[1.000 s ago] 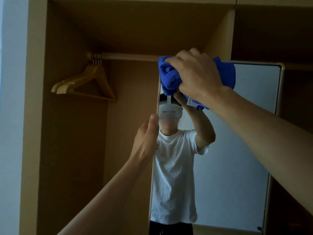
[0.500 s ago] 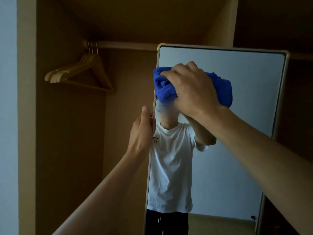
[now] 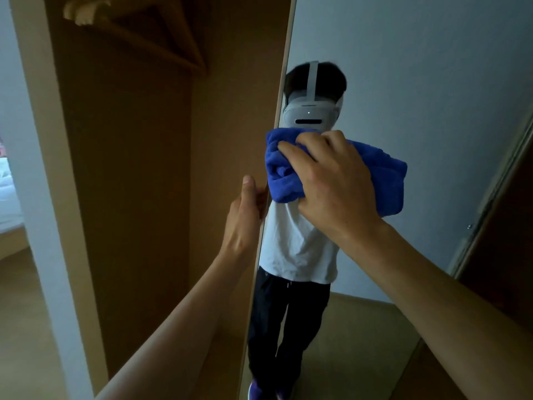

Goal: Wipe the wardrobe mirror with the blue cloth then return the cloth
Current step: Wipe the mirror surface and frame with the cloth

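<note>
My right hand (image 3: 331,180) clamped on bunched blue cloth (image 3: 389,180), fingers curled over top, pressing it against mirror (image 3: 432,82). Cloth sits on glass near mirror's left edge, about mid-height of visible pane. My left hand (image 3: 245,217) at mirror's left edge, thumb up along frame; other fingers mostly hidden behind edge, cannot tell if curled round it. Glass reflects person in white T-shirt, dark trousers, white headset. Left of mirror: open wardrobe (image 3: 129,183) bay, wooden hanger (image 3: 138,33) at top, blurred.
</note>
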Available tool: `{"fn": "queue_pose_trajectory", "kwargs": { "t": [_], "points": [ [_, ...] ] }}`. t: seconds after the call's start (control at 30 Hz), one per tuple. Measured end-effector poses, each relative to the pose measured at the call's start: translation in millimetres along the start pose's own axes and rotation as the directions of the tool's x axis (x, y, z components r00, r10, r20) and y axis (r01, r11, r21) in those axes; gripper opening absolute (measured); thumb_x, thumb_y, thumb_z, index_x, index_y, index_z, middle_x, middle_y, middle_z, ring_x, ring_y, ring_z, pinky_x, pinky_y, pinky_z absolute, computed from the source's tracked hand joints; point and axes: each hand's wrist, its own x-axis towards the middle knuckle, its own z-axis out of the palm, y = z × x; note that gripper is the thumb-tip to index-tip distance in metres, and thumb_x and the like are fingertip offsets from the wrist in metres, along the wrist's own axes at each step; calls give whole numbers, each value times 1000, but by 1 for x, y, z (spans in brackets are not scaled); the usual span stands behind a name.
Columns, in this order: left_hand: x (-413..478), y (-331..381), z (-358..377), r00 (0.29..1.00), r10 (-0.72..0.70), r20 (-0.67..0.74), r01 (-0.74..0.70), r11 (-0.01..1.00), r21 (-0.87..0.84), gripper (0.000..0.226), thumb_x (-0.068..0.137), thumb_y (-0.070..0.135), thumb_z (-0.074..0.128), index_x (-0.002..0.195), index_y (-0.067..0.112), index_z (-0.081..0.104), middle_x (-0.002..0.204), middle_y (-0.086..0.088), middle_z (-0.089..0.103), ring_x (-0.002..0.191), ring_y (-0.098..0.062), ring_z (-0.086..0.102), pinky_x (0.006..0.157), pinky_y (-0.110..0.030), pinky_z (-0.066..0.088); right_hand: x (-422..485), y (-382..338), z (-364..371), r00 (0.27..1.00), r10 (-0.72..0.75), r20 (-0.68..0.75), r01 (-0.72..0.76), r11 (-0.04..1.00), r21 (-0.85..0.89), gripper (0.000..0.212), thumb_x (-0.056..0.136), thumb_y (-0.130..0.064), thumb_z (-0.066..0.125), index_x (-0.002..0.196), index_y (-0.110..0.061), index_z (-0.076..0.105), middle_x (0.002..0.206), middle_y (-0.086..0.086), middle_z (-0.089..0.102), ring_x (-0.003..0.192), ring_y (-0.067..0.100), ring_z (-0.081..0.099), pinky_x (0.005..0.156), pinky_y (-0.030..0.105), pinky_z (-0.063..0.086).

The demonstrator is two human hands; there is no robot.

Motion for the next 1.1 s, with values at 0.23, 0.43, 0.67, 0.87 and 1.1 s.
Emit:
{"fn": "queue_pose_trajectory", "kwargs": {
  "t": [0.23,0.43,0.67,0.87,1.1],
  "points": [
    [-31,-61,-10,998,-65,-10,65,997,-39,60,105,59,19,91,52,77,109,8,78,109,-8,70,106,-38,48,-58,-30,33,999,24,43,-26,998,52,69,70,-10,69,137,-14,55,126,10,61,107,35,53,84,46,48],
    [-57,-117,-18,979,-199,-49,198,980,-24,64,108,55,18,119,20,71,119,-4,74,116,-15,67,111,-43,46,-104,-51,60,995,30,94,-39,994,101,64,76,-13,69,138,-14,54,132,10,58,111,34,52,88,47,48],
    [-81,-163,-29,951,-301,-67,300,953,-28,60,110,51,20,109,25,73,106,8,78,104,-3,70,90,-19,52,-158,-78,92,987,34,158,-55,990,131,64,80,-12,71,141,-17,52,136,8,56,113,32,50,89,44,48],
    [-97,-207,-39,917,-392,-77,377,913,-159,67,106,58,25,119,7,68,125,-13,71,123,-28,64,113,-53,43,-209,-103,120,980,33,195,-70,980,187,61,84,-14,71,142,-16,53,137,9,56,115,31,50,93,41,48],
    [-112,-268,-54,906,-422,-43,407,893,-195,60,103,56,30,94,26,81,108,-13,77,109,-28,71,100,-47,53,-278,-135,165,961,13,275,-82,967,240,66,82,-14,71,144,-15,50,139,10,53,118,30,46,94,43,50]
  ]
}}
